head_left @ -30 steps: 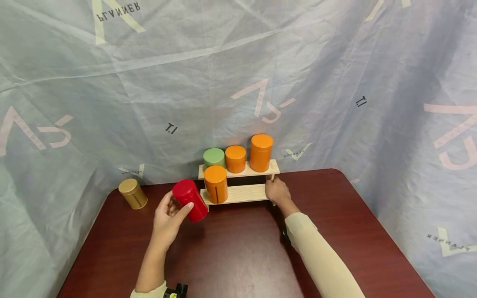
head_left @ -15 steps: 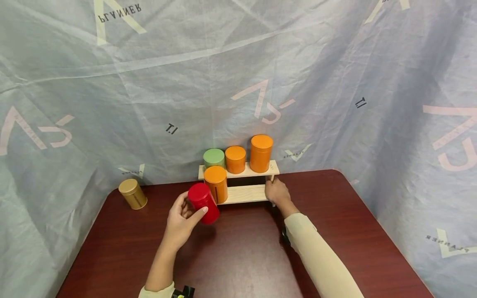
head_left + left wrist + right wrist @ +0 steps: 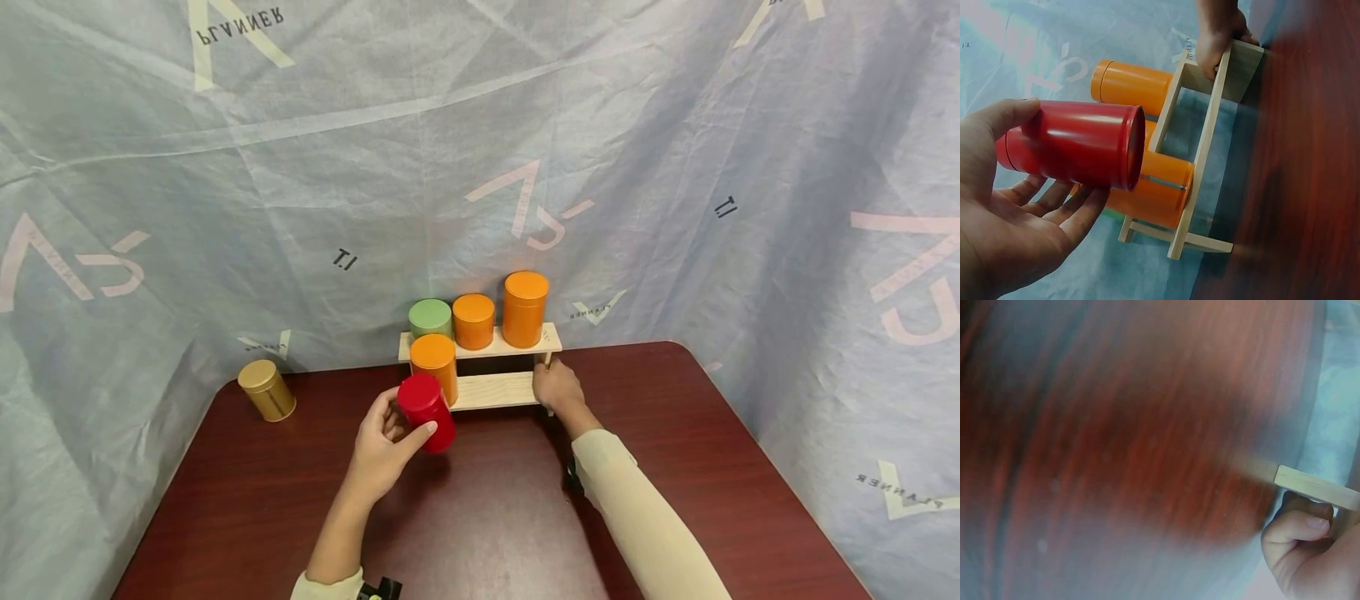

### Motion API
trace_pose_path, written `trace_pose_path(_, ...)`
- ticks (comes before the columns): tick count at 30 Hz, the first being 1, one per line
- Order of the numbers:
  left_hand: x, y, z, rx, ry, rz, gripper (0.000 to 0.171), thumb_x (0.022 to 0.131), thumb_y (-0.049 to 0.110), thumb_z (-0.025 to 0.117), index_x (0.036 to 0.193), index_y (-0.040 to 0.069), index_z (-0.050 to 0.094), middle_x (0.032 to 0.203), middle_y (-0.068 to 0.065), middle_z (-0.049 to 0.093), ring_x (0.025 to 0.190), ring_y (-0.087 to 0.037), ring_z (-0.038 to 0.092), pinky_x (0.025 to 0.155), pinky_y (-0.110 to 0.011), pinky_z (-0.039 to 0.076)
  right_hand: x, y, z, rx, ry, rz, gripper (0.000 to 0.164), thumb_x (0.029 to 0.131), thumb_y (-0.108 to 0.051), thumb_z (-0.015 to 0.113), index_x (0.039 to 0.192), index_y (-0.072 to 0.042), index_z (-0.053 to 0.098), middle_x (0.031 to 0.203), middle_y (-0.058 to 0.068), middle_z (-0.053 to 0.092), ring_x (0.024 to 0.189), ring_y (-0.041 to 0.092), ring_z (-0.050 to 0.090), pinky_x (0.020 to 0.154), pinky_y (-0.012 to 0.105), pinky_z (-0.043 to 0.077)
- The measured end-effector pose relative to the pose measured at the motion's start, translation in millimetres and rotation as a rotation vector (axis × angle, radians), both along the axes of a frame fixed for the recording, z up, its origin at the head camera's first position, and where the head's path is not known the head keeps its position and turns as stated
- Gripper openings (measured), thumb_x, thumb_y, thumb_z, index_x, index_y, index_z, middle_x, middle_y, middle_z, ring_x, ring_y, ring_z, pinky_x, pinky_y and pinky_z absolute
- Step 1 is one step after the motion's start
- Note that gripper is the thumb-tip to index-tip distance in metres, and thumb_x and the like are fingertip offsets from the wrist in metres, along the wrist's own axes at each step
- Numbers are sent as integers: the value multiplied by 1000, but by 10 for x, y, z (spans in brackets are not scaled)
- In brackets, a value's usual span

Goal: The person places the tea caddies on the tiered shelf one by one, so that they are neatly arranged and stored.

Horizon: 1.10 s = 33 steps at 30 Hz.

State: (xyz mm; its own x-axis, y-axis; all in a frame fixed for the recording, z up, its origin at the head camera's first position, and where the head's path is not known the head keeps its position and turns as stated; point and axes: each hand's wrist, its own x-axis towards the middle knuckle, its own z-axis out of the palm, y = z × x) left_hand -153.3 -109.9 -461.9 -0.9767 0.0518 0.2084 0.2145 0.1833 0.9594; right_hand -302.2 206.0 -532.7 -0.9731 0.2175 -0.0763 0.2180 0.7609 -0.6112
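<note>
Likely placing: red tin [image 3: 428,409] before shelf [image 3: 495,389].
Our left hand [image 3: 381,450] grips it, right hand [image 3: 558,385] the shelf; next probably needs levelling.

Wrinkled grey sheeting [image 3: 420,183], reddish-brown tabletop [image 3: 495,517]

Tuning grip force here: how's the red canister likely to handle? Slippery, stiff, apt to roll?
Probably somewhat slippery: the red canister has a smooth, glossy side. Likely stiff: its rim looks crisp and round while held in the left hand. Apt to roll if laid sideways, given its cylindrical body.
</note>
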Motion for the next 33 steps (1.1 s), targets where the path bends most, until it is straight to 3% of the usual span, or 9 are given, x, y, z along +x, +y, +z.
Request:
trace_pose_path(20, -34, 281, -69, 36, -26, -61, 66, 89, 9, 83, 147, 10, 52, 140, -11, 63, 125, -26, 65, 101, -21, 54, -16, 3, 22, -13, -12, 1, 50, 109, -40, 29, 119, -4, 63, 107, 21, 70, 91, 37, 70, 87, 53, 59)
trace_pose_path(29, -61, 394, -133, 25, -35, -51, 64, 89, 11, 84, 145, 11, 53, 137, -11, 67, 124, -26, 64, 106, -36, 56, -13, 14, 2, -6, -5, -1, 51, 108, -40, 29, 117, -3, 64, 109, 23, 71, 92, 38, 71, 87, 54, 59)
trace_pose_path(33, -71, 446, -144, 21, -43, -60, 66, 89, 12, 84, 147, 12, 52, 138, -9, 68, 127, -27, 64, 109, -44, 54, -11, 6, -3, -5, 0, -8, 54, 107, -41, 29, 121, -2, 64, 117, 25, 71, 100, 40, 71, 91, 55, 59)
